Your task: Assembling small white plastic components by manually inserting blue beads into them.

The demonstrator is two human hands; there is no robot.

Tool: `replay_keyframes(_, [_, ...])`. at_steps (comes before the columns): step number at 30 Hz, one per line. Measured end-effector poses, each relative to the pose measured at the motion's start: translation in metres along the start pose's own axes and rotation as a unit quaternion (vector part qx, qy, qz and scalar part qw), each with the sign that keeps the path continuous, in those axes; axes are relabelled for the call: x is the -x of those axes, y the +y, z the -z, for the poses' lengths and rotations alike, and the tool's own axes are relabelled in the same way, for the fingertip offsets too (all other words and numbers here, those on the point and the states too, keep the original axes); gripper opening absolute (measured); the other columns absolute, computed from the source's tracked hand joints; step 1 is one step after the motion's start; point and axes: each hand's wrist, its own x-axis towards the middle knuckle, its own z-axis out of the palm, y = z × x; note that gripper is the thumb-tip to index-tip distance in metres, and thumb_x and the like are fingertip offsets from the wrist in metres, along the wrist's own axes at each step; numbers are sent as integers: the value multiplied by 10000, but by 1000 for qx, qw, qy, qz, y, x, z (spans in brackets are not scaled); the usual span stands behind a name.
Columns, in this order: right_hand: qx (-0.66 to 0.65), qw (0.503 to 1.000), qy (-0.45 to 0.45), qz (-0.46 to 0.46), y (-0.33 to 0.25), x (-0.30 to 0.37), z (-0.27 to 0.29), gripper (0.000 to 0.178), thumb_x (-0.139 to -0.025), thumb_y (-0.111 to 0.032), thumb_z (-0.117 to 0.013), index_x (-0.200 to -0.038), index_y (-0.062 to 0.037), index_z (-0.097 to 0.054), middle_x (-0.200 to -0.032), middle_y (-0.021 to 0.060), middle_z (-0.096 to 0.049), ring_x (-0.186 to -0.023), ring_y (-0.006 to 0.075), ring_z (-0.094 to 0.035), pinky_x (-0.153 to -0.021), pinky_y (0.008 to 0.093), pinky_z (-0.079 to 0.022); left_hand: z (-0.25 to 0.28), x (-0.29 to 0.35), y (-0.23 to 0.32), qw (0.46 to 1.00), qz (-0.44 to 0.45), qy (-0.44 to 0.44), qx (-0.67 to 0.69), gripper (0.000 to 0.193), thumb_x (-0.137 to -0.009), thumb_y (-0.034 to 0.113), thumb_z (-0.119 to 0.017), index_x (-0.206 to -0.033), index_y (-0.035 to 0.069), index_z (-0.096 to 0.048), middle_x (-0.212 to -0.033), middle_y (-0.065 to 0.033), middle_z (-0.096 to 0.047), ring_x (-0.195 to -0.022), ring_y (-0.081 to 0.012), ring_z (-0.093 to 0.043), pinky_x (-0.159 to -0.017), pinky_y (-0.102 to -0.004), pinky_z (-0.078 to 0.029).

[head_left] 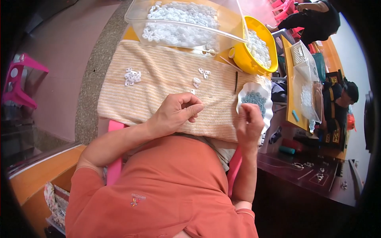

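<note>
My left hand [176,112] is held above the near part of a striped towel [158,79], fingers curled and thumb against the forefinger; anything in that pinch is too small to see. Over the near edge of a white wavy-rimmed dish [268,109], my right hand [250,122] has its thumb and fingertips pressed together, and I cannot make out what is between them. Small blue-grey pieces [254,98] fill the dish. Just beyond my left hand lies a small white piece [193,91]. A few white plastic pieces [196,82] are scattered farther off, with a small pile [132,77] to the left.
A clear plastic bin [133,18] of white pieces stands at the far edge, beside a yellow basin [242,59] of more. A thin dark stick [236,82] lies left of the dish. Pink stool [24,81] at left; two other people [341,97] sit or stand at right.
</note>
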Motion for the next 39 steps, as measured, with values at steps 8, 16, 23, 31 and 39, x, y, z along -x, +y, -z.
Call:
replay_keyframes(8, [-39, 997, -42, -59, 3, 8, 7, 80, -905, -60, -605, -905, 20, -609, -800, 82, -603, -677, 156, -580, -604, 277, -462, -3, 0, -2, 1000, 3, -5, -25, 182, -930, 157, -605, -947, -24, -619, -765, -6, -586, -678, -62, -550, -626, -219, -487])
replay_keyframes(16, [-394, 859, -206, -254, -44, 8, -30, 194, -951, -138, -579, -910, 47, -622, -746, 38, -591, -621, 73, -559, -558, 211, -486, -3, 0, 1, 981, -107, 2, -159, 128, -884, 115, -631, -915, -10, -634, -787, -75, -606, -712, -132, -576, -645, -280, -474])
replay_keyframes(23, [-500, 777, -184, -336, -50, 1, -27, 194, -938, -145, -595, -895, 43, -620, -718, 38, -589, -624, 87, -566, -589, 267, -555, -2, -5, 8, 952, -168, 3, -256, 95, -863, 91, -634, -890, 0, -629, -782, -97, -585, -697, -181, -563, -626, -293, -451])
replay_keyframes(31, [-472, 815, -154, -298, -40, -20, -32, 186, -929, -140, -603, -887, 39, -629, -716, 40, -595, -618, 89, -565, -598, 280, -563, -1, -29, 18, 935, -207, 9, -288, 156, -873, 140, -586, -849, -13, -610, -779, -169, -595, -729, -331, -583, -647, -397, -459])
replay_keyframes(39, [-446, 848, -114, -264, -34, -34, -34, 172, -924, -116, -606, -893, 52, -625, -731, 53, -612, -615, 98, -588, -606, 280, -561, 3, -48, 21, 945, -177, -1, -275, 158, -905, 150, -598, -916, -4, -633, -769, -84, -595, -671, -136, -576, -615, -273, -480])
